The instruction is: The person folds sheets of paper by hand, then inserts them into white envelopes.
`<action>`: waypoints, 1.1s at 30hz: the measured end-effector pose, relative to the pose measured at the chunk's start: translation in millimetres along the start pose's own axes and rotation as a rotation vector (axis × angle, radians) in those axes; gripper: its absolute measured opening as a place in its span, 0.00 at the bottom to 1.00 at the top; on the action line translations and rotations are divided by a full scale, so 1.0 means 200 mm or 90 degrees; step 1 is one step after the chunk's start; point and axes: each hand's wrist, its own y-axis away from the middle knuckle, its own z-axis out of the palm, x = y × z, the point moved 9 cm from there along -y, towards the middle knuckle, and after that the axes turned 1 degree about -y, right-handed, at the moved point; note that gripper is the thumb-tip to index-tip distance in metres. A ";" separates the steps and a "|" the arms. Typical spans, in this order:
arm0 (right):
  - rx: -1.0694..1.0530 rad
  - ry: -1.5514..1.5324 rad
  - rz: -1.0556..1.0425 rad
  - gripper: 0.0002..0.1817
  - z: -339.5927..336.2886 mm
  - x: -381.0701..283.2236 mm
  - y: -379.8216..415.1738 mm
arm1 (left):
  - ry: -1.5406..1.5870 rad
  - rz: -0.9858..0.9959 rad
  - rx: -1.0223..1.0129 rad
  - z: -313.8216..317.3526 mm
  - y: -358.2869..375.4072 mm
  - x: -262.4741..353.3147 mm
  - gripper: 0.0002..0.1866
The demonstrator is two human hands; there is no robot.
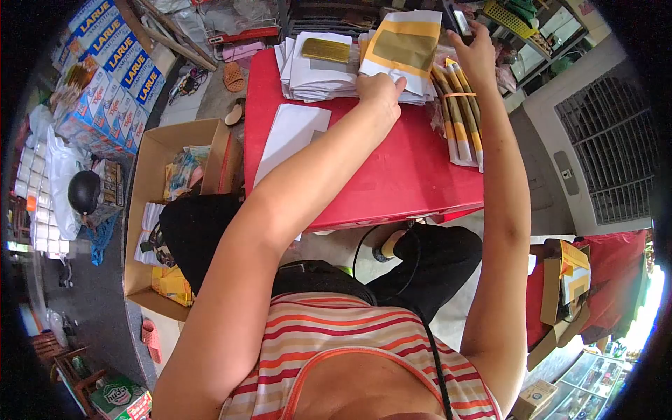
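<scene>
Yellow paper (404,46) stretches beyond the left hand (380,96) pinching its edge, beside the right hand (477,57), whose hold is unclear.

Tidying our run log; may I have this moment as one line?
left hand: holding yellow paper | right hand: at small item, contact unclear | on red table: white paper stack, banded paper rolls

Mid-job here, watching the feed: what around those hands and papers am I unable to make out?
All in the head view:
- Left hand: most fingertips, hidden by the hand itself and the yellow-and-white sheet.
- Right hand: its grip on the small object, too small and partly finger-covered to identify.
- Paper stack: sheet count, hidden by overlap.
- Cardboard box: some contents, blocked by the left leg.
</scene>
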 end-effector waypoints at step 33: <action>-0.261 0.438 0.096 0.27 -2.37 -0.35 1.08 | -0.070 -0.046 -0.079 0.01 -0.02 -0.06 0.23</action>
